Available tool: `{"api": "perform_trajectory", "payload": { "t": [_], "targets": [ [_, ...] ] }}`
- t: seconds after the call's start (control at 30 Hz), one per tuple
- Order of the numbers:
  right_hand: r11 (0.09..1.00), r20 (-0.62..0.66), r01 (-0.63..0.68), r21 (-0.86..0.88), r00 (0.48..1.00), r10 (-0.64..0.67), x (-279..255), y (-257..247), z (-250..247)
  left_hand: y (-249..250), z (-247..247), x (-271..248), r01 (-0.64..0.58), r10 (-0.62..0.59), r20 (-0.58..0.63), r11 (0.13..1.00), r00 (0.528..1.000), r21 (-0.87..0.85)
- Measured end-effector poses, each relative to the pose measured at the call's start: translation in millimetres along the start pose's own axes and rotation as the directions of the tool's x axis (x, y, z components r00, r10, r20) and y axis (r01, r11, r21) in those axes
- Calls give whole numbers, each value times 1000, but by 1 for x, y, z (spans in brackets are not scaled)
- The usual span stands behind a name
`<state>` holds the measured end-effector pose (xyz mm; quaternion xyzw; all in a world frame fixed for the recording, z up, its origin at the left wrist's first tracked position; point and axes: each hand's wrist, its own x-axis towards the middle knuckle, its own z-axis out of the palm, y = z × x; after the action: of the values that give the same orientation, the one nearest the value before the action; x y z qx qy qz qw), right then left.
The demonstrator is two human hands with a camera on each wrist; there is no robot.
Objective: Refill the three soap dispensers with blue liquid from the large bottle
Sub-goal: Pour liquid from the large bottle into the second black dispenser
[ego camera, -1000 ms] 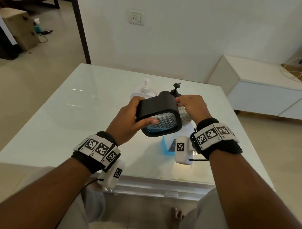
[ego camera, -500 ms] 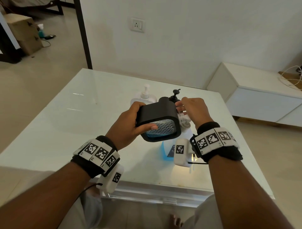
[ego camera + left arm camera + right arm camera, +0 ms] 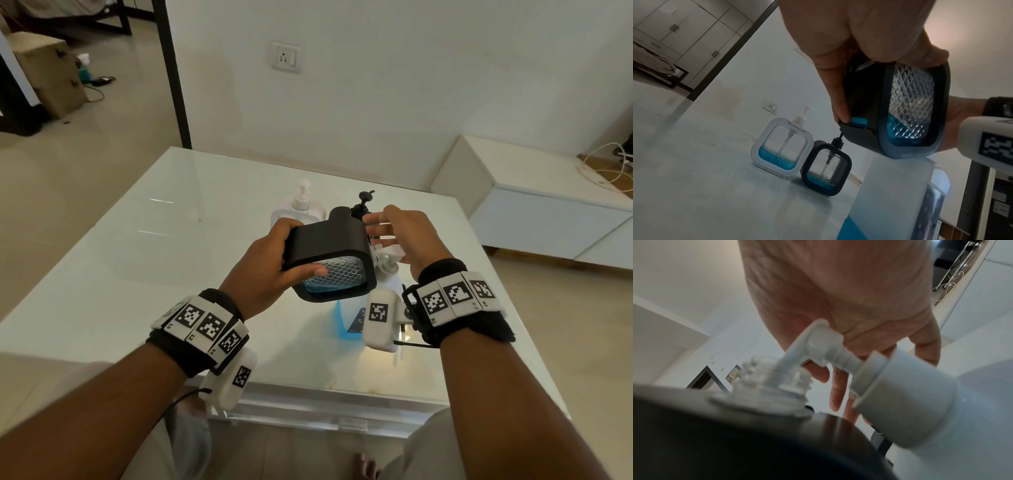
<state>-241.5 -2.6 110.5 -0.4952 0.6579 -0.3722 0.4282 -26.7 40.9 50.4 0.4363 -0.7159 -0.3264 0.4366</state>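
Left hand (image 3: 263, 270) clamps the black-framed, diamond-textured clear soap dispenser (image 3: 330, 263), tilted above the counter (image 3: 137, 274), neck at the large white bottle's pump (image 3: 818, 344). Right hand (image 3: 407, 236) spread, empty. Next, presumably: press the pump.

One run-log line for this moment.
left hand grips black dispenser | large bottle nozzle at its open neck | right hand open

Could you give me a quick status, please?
Left hand grips black dispenser, tilted at big bottle's pump. Right hand open above pump. Nothing blocking.
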Motion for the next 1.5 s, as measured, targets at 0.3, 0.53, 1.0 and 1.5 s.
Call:
{"api": "perform_trajectory", "payload": {
  "t": [0.3,0.53,1.0,1.5],
  "targets": [
    [969,-72,35,-244,996,-54,0,10,-1,4,-1,0,4,-4,14,1000,1000,-16],
    [932,-61,-6,-362,998,-18,-7,7,17,0,-3,-2,5,-5,-12,1000,1000,0],
    [963,-7,-11,-268,1000,9,-5,-1,8,1,-4,1,2,-2,3,1000,1000,4],
    [935,4,-33,-353,999,37,4,10,11,-1,-4,-1,16,-16,-6,1000,1000,8]
  ]
}}
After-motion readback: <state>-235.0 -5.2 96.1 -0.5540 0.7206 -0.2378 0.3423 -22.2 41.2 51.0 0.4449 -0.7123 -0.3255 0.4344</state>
